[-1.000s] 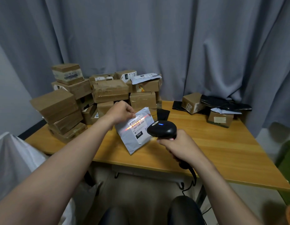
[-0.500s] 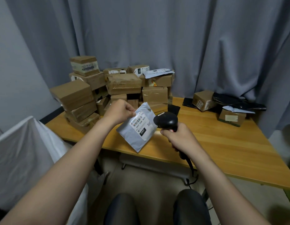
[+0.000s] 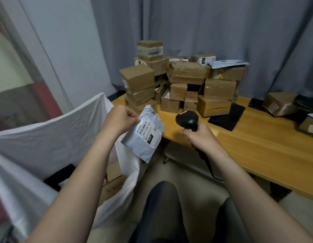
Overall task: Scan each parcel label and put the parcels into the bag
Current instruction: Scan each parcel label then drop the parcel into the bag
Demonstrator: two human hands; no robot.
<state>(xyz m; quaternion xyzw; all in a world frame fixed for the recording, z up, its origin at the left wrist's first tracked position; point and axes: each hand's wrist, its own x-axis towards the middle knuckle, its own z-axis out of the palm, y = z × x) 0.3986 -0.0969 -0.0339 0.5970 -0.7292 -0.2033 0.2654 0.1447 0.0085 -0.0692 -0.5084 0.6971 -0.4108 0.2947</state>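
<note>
- At the bottom centre of the frame I see dark-trousered knees [image 3: 161,207], and both forearms reach up the picture from the lower corners.
- Lower left, the white bag [image 3: 47,137] stands with its mouth open. Brown boxes [image 3: 112,183] already lie inside it.
- At centre-left my left hand [image 3: 119,120] pinches the upper corner of the grey mailer parcel [image 3: 143,141], with the thumb on the front and the fingers curled behind.
- The parcel hangs in the air, tilted, off the table's near edge and just above the bag's rim. Its label [image 3: 146,130] faces me, barcode readable.
- I judge the mailer light and soft: thin, slick film with a little padding, limp rather than stiff. A corner pinch carries it well enough, though it could slide out of a loose grip. I would take hold at the sealed edge, clear of the label, and let it drop a short way into the bag. I cannot tell what is inside it.
- Right of centre my right hand [image 3: 200,135] is wrapped around the handle of the black scanner [image 3: 187,120]. Its head points away from the label, and I see no beam on the parcel.
- Beyond is the wooden table [image 3: 257,151], with a black pouch [image 3: 227,116] lying flat on it.
- Behind that, at upper centre, is a pile of cardboard parcels [image 3: 183,85], which I judge still need scanning.
- Farthest back, a grey curtain [image 3: 204,32] fills the top of the frame.
</note>
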